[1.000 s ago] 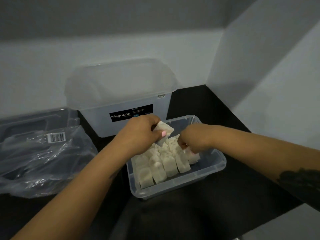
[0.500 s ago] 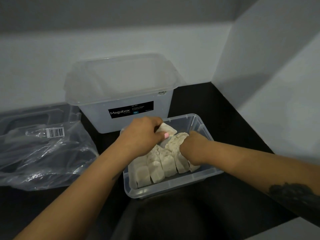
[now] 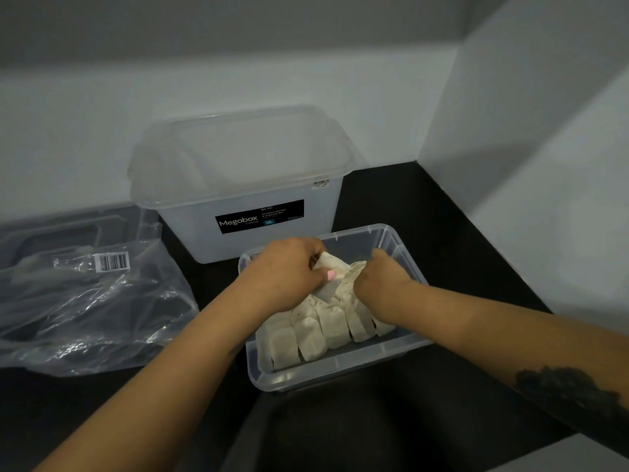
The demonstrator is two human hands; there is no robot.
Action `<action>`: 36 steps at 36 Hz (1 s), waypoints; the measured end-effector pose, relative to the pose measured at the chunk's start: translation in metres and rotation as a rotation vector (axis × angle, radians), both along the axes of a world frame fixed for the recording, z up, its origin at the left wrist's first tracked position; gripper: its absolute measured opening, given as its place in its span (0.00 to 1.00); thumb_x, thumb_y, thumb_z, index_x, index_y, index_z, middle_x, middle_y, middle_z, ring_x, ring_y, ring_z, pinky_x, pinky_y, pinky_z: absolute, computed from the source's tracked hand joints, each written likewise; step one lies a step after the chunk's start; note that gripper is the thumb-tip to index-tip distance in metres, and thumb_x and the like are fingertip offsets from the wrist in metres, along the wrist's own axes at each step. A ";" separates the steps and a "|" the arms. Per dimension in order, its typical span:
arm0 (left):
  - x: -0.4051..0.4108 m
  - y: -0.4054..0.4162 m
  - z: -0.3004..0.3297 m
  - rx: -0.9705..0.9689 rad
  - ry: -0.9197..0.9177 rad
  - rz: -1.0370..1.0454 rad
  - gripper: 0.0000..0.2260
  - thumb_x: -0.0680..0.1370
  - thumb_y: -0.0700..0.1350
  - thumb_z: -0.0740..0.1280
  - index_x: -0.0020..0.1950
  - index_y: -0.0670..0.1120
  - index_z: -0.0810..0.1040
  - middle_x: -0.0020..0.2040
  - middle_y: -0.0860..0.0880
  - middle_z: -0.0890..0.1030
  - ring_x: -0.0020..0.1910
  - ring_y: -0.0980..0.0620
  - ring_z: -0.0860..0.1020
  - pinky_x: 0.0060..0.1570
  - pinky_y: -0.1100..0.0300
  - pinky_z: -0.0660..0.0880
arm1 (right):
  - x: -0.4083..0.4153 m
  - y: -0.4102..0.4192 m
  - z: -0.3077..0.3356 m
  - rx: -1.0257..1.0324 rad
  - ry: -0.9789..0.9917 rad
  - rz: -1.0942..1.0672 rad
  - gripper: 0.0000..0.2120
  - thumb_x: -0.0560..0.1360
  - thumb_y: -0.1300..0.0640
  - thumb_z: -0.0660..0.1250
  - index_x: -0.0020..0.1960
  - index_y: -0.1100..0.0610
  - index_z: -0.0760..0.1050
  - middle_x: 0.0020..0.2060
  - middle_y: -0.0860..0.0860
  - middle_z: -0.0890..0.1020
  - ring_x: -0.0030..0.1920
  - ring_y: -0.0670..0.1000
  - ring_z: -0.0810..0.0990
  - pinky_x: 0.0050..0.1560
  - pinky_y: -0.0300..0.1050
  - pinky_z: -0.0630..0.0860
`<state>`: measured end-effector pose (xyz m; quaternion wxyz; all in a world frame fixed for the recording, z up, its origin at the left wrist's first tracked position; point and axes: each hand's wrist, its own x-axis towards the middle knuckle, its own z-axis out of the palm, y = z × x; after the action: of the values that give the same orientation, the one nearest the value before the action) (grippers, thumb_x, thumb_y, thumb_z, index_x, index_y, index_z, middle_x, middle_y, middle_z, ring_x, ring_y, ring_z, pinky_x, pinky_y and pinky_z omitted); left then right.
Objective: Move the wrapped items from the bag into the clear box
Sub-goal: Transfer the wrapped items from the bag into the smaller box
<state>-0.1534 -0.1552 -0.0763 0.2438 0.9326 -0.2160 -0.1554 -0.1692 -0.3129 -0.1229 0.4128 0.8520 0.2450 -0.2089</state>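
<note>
- Placement step in hand: left hand (image 3: pixel 289 272) pinches one white wrapped item (image 3: pixel 328 267) between thumb and curled fingers, holding it tilted above the far end of the rows inside the small clear rectangular plastic box (image 3: pixel 337 373)
- Right hand (image 3: pixel 383 279) is curled, knuckles up, among the packed white wrapped items (image 3: pixel 326 327); whether it pinches one or only presses the row aside cannot be told
- Recommended technique: use the right hand to hold a gap at the far end of a row, lower the held item upright into that gap, then let go only once it stands against its neighbours
- Risk, as a judgement: the rows lean toward the far side; a careless push may topple them
- Count: about four rows of items show at the near wall; the total cannot be counted, as the hands cover the far part
- Count: one small clear box, one larger lidded translucent storage box with a black label (image 3: pixel 245 199) just beyond it, one crumpled clear plastic bag with a barcode sticker (image 3: pixel 85 311) at the left, on the black surface (image 3: pixel 408 212)
- No wrapped items are discernible inside the bag, so the transfer appears near its end
</note>
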 end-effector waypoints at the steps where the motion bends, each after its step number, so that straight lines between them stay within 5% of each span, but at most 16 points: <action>1: 0.000 0.000 0.000 0.007 0.008 -0.001 0.05 0.76 0.52 0.66 0.45 0.52 0.72 0.36 0.56 0.74 0.36 0.58 0.73 0.34 0.64 0.68 | 0.000 0.000 0.001 -0.009 0.000 -0.002 0.11 0.77 0.55 0.64 0.57 0.58 0.73 0.53 0.54 0.79 0.54 0.53 0.77 0.60 0.48 0.66; 4: 0.000 0.000 0.000 0.011 0.050 -0.003 0.05 0.76 0.51 0.66 0.47 0.50 0.74 0.39 0.53 0.77 0.39 0.55 0.75 0.38 0.62 0.72 | 0.001 -0.002 0.007 0.028 -0.015 -0.008 0.12 0.77 0.56 0.63 0.60 0.57 0.72 0.53 0.54 0.80 0.55 0.54 0.77 0.60 0.49 0.66; 11: 0.004 -0.008 -0.003 0.043 0.091 0.004 0.05 0.75 0.50 0.68 0.44 0.51 0.74 0.38 0.52 0.76 0.40 0.52 0.76 0.42 0.58 0.75 | 0.013 -0.014 0.037 0.490 -0.041 -0.134 0.17 0.75 0.58 0.66 0.63 0.54 0.70 0.52 0.51 0.79 0.53 0.53 0.78 0.61 0.49 0.70; 15: 0.003 -0.016 -0.004 0.034 0.103 0.022 0.07 0.75 0.50 0.68 0.41 0.50 0.73 0.36 0.53 0.73 0.42 0.50 0.78 0.47 0.55 0.78 | 0.018 -0.016 0.063 0.781 0.174 -0.457 0.32 0.66 0.53 0.77 0.66 0.50 0.68 0.54 0.47 0.78 0.55 0.50 0.76 0.57 0.45 0.71; 19: -0.002 -0.026 -0.002 -0.020 0.131 0.035 0.08 0.75 0.49 0.69 0.51 0.47 0.78 0.42 0.50 0.79 0.41 0.50 0.80 0.44 0.58 0.77 | 0.016 -0.014 0.074 1.017 0.302 -0.620 0.29 0.65 0.54 0.78 0.62 0.50 0.70 0.50 0.47 0.79 0.52 0.49 0.78 0.55 0.44 0.75; 24: -0.007 -0.034 -0.006 -0.087 0.246 0.044 0.10 0.75 0.47 0.69 0.55 0.47 0.77 0.46 0.46 0.82 0.42 0.49 0.83 0.47 0.53 0.81 | 0.011 -0.011 0.069 0.975 0.285 -0.604 0.24 0.67 0.56 0.76 0.61 0.53 0.73 0.40 0.43 0.76 0.51 0.49 0.78 0.53 0.42 0.73; 27: -0.005 -0.031 -0.010 -0.058 0.260 0.038 0.09 0.75 0.48 0.70 0.53 0.48 0.77 0.47 0.47 0.83 0.44 0.52 0.83 0.50 0.52 0.80 | 0.011 -0.013 0.065 0.872 0.281 -0.547 0.23 0.70 0.55 0.74 0.63 0.54 0.73 0.39 0.43 0.73 0.48 0.47 0.74 0.44 0.37 0.70; 31: -0.002 -0.026 -0.012 -0.028 0.226 0.051 0.06 0.74 0.49 0.70 0.49 0.53 0.76 0.51 0.51 0.81 0.45 0.53 0.81 0.48 0.55 0.80 | 0.008 -0.015 0.056 0.703 0.301 -0.457 0.18 0.72 0.56 0.72 0.61 0.53 0.76 0.51 0.47 0.79 0.54 0.50 0.77 0.54 0.42 0.72; 36: -0.002 -0.023 -0.013 -0.042 0.196 0.055 0.06 0.74 0.50 0.70 0.49 0.53 0.76 0.51 0.51 0.81 0.50 0.53 0.79 0.52 0.56 0.78 | -0.001 -0.011 0.041 0.524 0.294 -0.343 0.15 0.73 0.59 0.70 0.59 0.54 0.77 0.52 0.49 0.79 0.55 0.51 0.77 0.51 0.43 0.71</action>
<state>-0.1557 -0.1778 -0.0895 0.2874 0.9131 -0.1688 -0.2348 -0.1701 -0.3238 -0.0823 0.0991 0.9186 0.2003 -0.3259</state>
